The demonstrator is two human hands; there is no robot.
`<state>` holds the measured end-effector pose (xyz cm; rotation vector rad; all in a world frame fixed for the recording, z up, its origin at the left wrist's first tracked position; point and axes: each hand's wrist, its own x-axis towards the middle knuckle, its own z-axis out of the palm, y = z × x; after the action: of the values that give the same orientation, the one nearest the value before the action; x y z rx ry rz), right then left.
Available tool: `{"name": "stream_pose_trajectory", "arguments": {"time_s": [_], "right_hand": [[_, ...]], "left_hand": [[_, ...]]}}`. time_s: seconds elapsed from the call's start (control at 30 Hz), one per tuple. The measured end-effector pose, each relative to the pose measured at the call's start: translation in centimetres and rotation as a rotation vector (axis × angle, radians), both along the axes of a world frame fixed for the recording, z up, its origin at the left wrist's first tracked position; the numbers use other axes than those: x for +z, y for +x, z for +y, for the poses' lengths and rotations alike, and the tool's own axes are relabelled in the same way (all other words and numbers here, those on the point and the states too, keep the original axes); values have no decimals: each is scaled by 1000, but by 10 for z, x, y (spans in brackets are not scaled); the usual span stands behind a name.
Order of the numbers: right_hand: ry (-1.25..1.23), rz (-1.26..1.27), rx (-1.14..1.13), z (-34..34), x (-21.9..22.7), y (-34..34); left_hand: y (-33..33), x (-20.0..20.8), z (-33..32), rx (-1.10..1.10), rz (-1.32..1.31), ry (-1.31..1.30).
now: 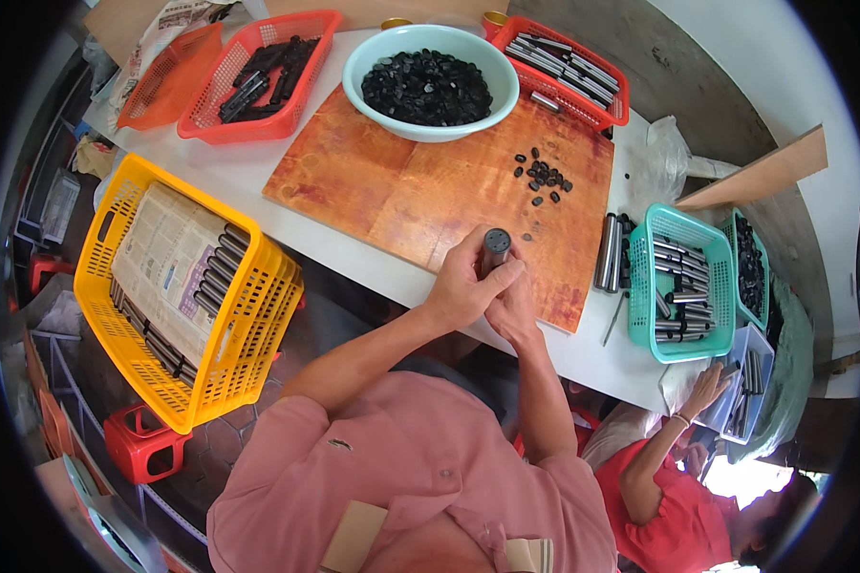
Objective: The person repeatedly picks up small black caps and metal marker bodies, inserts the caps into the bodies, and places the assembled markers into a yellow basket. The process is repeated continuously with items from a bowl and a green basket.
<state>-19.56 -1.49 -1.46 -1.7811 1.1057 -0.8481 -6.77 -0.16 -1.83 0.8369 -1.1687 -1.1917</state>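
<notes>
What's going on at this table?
Someone in a pink shirt is holding a dark cylinder with its end facing up, the left hand and right hand both wrapped around it near the edge of a wooden board. Beyond them, small dark pieces lie loose, and a pale bowl holds many more. To the right, a co-worker's hand is at a bluish bin containing rods.

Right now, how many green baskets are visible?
2: one green basket holding tubes, right of the board; another green basket with black pieces beside it. More could be hidden beneath.
</notes>
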Motion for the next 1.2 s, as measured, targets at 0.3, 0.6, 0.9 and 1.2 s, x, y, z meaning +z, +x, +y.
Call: {"name": "stream_pose_trajectory", "arguments": {"time_s": [0.3, 0.6, 0.9, 1.2], "right_hand": [[-236, -51, -12, 20, -29, -10], [-114, -78, -45, 36, -33, -12], [14, -111, -56, 43, -34, -12], [117, -140, -64, 44, -31, -19]], "left_hand": [[-16, 45, 21, 1, 82, -90], [-29, 48, 33, 93, 79, -42], [-25, 41, 37, 25, -154, -210], [-19, 54, 40, -133, -171, -254]]}}
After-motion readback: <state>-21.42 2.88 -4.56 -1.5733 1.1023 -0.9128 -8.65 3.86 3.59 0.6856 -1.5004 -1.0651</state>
